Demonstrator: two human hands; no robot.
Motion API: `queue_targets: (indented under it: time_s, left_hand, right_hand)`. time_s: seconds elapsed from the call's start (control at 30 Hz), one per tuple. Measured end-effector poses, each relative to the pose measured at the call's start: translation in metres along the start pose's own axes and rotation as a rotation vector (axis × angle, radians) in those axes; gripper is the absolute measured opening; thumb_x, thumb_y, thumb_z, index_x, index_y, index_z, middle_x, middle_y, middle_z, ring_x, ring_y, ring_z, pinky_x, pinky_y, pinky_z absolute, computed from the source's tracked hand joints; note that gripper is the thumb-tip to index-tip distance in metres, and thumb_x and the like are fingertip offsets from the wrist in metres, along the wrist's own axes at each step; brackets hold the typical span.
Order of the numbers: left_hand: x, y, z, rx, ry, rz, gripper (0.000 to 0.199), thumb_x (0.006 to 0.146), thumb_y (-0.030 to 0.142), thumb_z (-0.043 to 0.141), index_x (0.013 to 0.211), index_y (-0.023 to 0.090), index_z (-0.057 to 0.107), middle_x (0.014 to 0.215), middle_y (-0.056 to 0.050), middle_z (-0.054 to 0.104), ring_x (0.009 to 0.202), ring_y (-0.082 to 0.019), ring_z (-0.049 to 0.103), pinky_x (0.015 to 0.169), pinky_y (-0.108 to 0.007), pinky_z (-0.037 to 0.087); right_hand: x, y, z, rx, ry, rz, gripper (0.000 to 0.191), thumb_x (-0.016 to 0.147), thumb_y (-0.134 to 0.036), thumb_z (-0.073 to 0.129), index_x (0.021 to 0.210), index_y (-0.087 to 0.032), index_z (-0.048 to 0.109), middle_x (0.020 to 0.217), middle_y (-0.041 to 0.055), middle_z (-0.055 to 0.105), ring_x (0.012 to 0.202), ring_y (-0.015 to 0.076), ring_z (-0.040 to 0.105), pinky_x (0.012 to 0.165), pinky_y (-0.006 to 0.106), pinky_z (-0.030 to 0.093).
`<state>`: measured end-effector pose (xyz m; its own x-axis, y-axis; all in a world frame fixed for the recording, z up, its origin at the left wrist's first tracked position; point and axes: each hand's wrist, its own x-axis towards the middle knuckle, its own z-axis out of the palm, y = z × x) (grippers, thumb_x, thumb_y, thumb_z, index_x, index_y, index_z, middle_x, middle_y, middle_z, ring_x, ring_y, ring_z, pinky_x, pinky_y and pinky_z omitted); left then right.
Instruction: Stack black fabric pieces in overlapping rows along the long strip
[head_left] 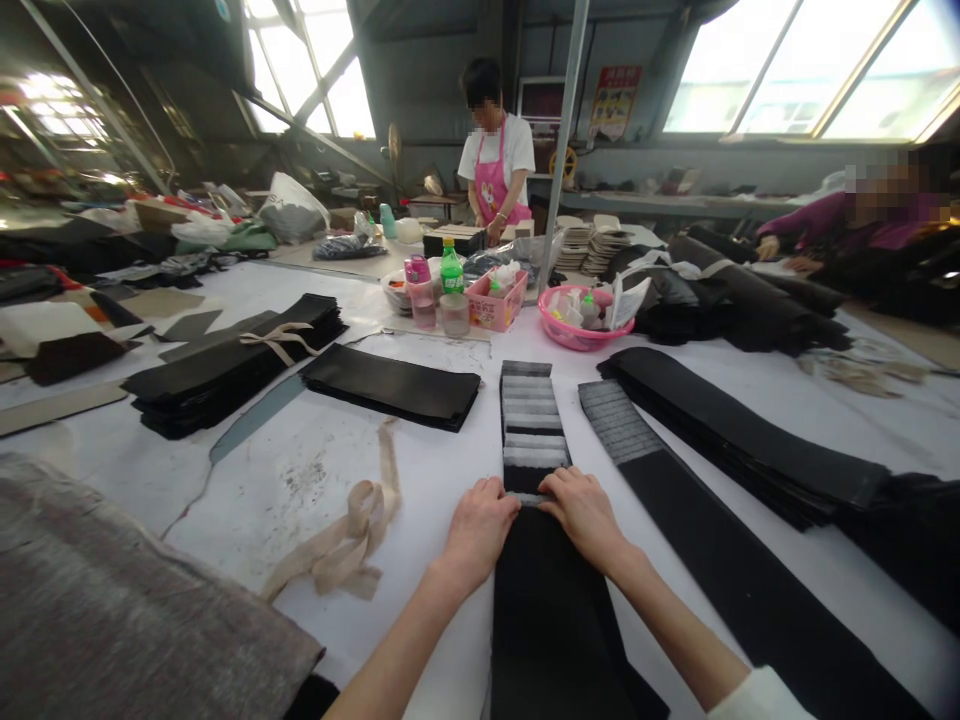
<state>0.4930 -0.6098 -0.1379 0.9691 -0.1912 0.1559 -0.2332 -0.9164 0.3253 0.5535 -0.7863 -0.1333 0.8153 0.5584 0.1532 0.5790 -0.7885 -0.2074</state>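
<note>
A long, flat black strip of smooth, sheet-like material [551,610] is laid on the white-topped table [439,460], running from the near edge toward the far edge. Its far portion is covered by overlapping grey, fibrous-looking crosswise bands [531,405], stepped like shingles. A thin pale-grey crosswise band [529,498] is pinched at its left end by the left hand [478,528] and at its right end by the right hand [581,508], the fingers of both being curled and bunched. To the right, a second black strip with a grey, grid-lined end [739,570] is set slantwise toward the table's near right corner; beyond it, a stack of curved-ended black sheets [739,430] is seen. To the left, a crumpled beige fabric ribbon [360,530] is looped near a flat stack of black rectangular sheets [394,385] and a thick black bundle tied with pale tape [225,370]. The table's near left corner is covered by a coarse, mottled grey-brown cloth [135,600]. Farther off, a round pink plastic basin [574,340] is placed beside a rectangular pink basket [491,313].
</note>
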Motion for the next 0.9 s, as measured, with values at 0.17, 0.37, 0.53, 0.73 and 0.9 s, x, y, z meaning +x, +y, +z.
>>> queue_targets:
  time_s: [0.17,0.37,0.53,0.73,0.9]
  left_hand:
    - [0.015,-0.003,0.0,-0.072,-0.008,-0.028,0.006,0.083,0.018,0.063,0.085,0.02,0.058,0.092,-0.001,0.054,0.089,-0.017,0.051,0.077,-0.03,0.045]
    - [0.02,-0.006,-0.002,0.007,-0.04,0.073,0.025,0.082,0.018,0.065,0.106,0.023,0.059,0.104,-0.003,0.053,0.098,-0.02,0.051,0.083,-0.034,0.045]
    - [0.02,-0.006,-0.001,0.008,-0.028,0.133,0.015,0.084,0.017,0.064,0.098,0.021,0.061,0.1,-0.003,0.054,0.1,-0.02,0.05,0.082,-0.033,0.045]
    - [0.015,-0.003,0.007,0.079,0.038,0.189,0.01,0.092,0.018,0.051,0.086,0.019,0.06,0.094,-0.003,0.055,0.096,-0.019,0.05,0.083,-0.034,0.044]
    - [0.01,-0.004,0.015,0.155,0.101,0.26,0.013,0.094,0.017,0.048,0.095,0.018,0.06,0.094,-0.005,0.055,0.096,-0.02,0.05,0.083,-0.035,0.045]
  right_hand:
    - [0.009,0.005,-0.004,-0.011,-0.081,-0.035,0.008,0.082,-0.022,0.068,0.084,-0.021,0.061,0.086,0.0017,0.062,0.085,0.0198,0.055,0.071,0.03,0.037]
    - [0.01,0.009,-0.004,0.083,-0.086,-0.06,0.007,0.081,-0.018,0.067,0.08,-0.022,0.062,0.086,0.0012,0.059,0.085,0.0185,0.053,0.071,0.029,0.039]
    - [-0.001,0.016,0.004,0.214,0.023,-0.085,0.007,0.084,-0.016,0.064,0.081,-0.023,0.063,0.092,0.0004,0.059,0.088,0.0169,0.053,0.075,0.028,0.041]
    - [-0.009,0.021,0.01,0.206,0.058,-0.192,0.021,0.095,-0.026,0.051,0.08,-0.022,0.066,0.086,0.0013,0.062,0.085,0.0165,0.052,0.077,0.03,0.041]
    - [-0.012,0.025,0.011,0.161,0.076,-0.295,0.017,0.095,-0.024,0.05,0.096,-0.024,0.067,0.092,0.0025,0.062,0.091,0.0172,0.052,0.08,0.031,0.041]
